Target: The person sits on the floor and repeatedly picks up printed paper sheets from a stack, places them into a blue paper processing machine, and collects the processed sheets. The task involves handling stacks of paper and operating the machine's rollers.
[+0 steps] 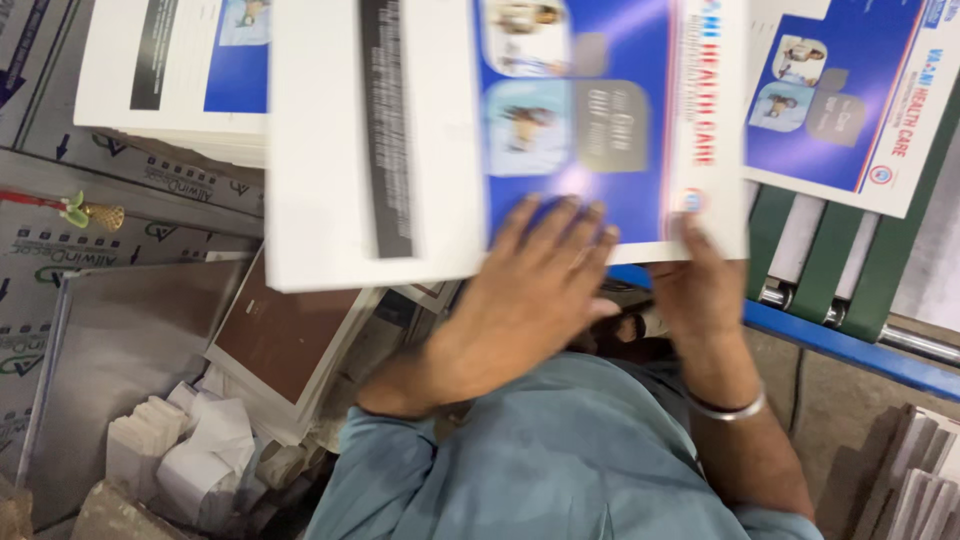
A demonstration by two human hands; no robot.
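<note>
Your teal sleeve (560,460) fills lower centre of frame. Your left hand (530,290) lies flat, fingers spread, on near edge of white-and-blue printed sheet (420,130) at centre top. Your right hand (700,285), metal bangle (725,408) on wrist, grips same sheet's lower right corner, thumb on top. Second stack of sheets (170,70) sits upper left; another printed sheet (850,100) lies upper right above green rollers (830,250). Blur softens detail.
</note>
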